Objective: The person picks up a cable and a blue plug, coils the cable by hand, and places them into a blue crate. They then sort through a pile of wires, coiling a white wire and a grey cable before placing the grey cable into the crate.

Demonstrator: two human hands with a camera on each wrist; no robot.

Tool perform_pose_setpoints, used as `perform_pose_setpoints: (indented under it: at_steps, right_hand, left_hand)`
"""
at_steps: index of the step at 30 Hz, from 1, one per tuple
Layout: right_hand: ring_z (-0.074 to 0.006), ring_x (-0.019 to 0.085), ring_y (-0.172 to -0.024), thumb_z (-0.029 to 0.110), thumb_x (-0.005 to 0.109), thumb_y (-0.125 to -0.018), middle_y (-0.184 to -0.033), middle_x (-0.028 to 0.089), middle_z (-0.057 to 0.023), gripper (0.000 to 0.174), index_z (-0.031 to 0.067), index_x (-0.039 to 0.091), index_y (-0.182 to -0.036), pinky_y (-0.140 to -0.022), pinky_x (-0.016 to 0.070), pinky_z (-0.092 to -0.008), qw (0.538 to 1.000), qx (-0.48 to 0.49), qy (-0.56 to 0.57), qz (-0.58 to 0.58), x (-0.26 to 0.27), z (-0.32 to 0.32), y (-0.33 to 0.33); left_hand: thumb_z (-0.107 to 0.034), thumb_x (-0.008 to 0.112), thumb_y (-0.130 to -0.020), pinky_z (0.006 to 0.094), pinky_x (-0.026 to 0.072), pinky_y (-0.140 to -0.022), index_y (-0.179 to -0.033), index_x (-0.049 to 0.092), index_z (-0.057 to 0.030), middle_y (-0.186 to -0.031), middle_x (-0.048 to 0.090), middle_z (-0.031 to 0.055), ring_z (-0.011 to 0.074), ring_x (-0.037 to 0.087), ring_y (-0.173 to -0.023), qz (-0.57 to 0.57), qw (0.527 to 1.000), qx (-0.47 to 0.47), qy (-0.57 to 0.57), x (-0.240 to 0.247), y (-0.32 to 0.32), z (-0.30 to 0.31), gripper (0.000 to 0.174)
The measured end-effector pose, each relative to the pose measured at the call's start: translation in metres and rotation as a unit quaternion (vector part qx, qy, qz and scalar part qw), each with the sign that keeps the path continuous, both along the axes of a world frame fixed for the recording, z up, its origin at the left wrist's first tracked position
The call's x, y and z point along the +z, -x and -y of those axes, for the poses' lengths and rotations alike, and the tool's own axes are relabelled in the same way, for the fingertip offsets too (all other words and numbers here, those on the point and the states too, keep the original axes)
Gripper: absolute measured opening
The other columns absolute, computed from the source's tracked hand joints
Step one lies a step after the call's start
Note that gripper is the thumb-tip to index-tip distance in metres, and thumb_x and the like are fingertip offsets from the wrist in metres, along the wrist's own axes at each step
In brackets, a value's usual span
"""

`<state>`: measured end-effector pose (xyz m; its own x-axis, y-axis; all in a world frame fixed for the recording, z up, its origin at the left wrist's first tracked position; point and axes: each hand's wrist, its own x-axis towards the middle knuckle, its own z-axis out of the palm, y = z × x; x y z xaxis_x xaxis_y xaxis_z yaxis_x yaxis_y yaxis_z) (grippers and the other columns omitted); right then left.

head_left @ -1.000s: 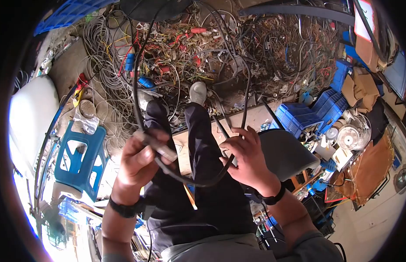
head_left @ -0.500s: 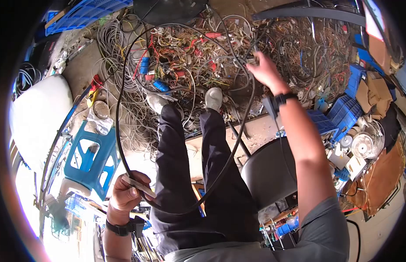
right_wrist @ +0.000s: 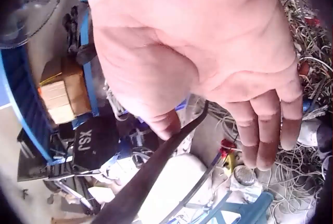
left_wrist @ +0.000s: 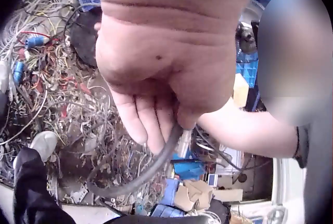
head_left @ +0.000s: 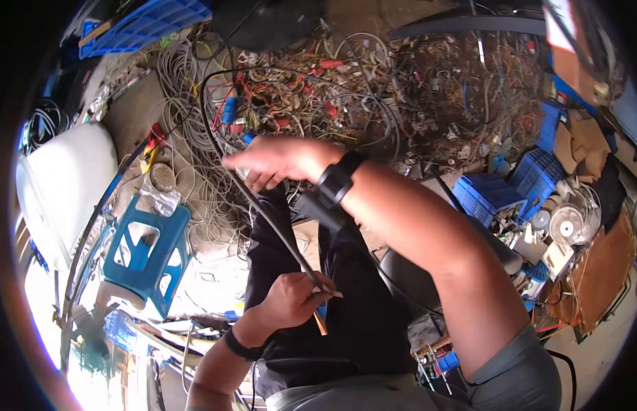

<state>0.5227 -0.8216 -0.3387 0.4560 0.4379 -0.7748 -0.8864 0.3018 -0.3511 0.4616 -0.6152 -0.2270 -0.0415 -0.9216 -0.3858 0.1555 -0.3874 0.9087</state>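
Observation:
My left hand (head_left: pixel 291 301) grips a dark, thick cable (head_left: pixel 277 229) low over the lap. A small pale tip (head_left: pixel 335 294) sticks out by its thumb. In the left wrist view, the cable (left_wrist: pixel 148 174) curves out from beneath the fingers. My right hand (head_left: pixel 281 159) is reached across to the left, above the knees, its fingers at the upper stretch of the cable. In the right wrist view the cable (right_wrist: pixel 148 177) runs past the thumb, and the other fingers (right_wrist: pixel 268 130) extend loosely apart from it.
A heap of scrap wire (head_left: pixel 311 89) covers the floor ahead of the shoes. At left stand a blue-green plastic stool (head_left: pixel 137 257) and a white rounded object (head_left: pixel 68 185). Blue crates (head_left: pixel 490 192), a fan (head_left: pixel 566 222) and cardboard (head_left: pixel 582 147) lie to the right.
My right hand went out to the far right, then swept left across the body along the cable loop. The left hand moved right, over the lap, still holding the cable.

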Motion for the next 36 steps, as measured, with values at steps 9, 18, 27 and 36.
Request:
perform_pose_setpoints:
  at_steps: [9, 18, 27, 36]
  right_hand:
    - [-0.0292, 0.060, -0.066, 0.020, 0.054, -0.090, -0.069, 0.063, -0.0123, 0.021, 0.0053, 0.065, -0.079, -0.063, 0.0468, -0.0401, 0.872, 0.029, 0.410, 0.266, 0.206, 0.017, 0.049]
    - [-0.0225, 0.053, -0.093, 0.010, 0.058, -0.076, -0.082, 0.066, -0.0042, 0.033, 0.0097, 0.067, -0.108, -0.084, 0.0412, -0.0378, 0.726, 0.157, 0.496, 0.449, 0.376, -0.032, 0.167]
    - [-0.0364, 0.055, -0.111, 0.038, 0.052, -0.093, -0.112, 0.062, -0.0196, 0.048, 0.0016, 0.054, -0.124, -0.094, 0.0442, -0.0439, 0.776, -0.041, 0.591, 0.214, 0.411, -0.053, 0.179]
    - [-0.0162, 0.065, -0.076, 0.035, 0.071, -0.081, -0.082, 0.067, -0.0110, 0.050, -0.0068, 0.057, -0.106, -0.068, 0.0513, -0.0325, 0.879, -0.158, 0.421, 0.158, 0.450, -0.057, 0.020]
  left_hand:
    - [-0.018, 0.063, -0.079, 0.0401, 0.0416, -0.100, -0.136, 0.040, -0.0005, -0.125, 0.054, 0.0212, 0.0304, 0.053, -0.118, -0.033, 0.989, 0.130, -0.054, 0.049, -0.040, 0.006, 0.064]
    - [-0.026, 0.058, -0.085, 0.0326, 0.0442, -0.093, -0.131, 0.043, 0.0006, -0.116, 0.058, 0.0110, 0.0255, 0.054, -0.111, -0.380, 0.862, 0.333, -0.037, 0.209, -0.153, 0.013, 0.055]
    - [-0.020, 0.053, -0.096, 0.0288, 0.0467, -0.076, -0.102, 0.058, -0.0062, -0.091, 0.064, 0.0045, 0.0153, 0.059, -0.084, -0.135, 0.951, 0.274, -0.038, 0.255, -0.134, 0.010, 0.015]
    - [-0.012, 0.059, -0.089, 0.0371, 0.0488, -0.068, -0.094, 0.059, -0.0003, -0.083, 0.064, 0.0197, 0.0297, 0.064, -0.076, 0.271, 0.942, 0.030, 0.197, 0.290, -0.073, 0.002, 0.013]
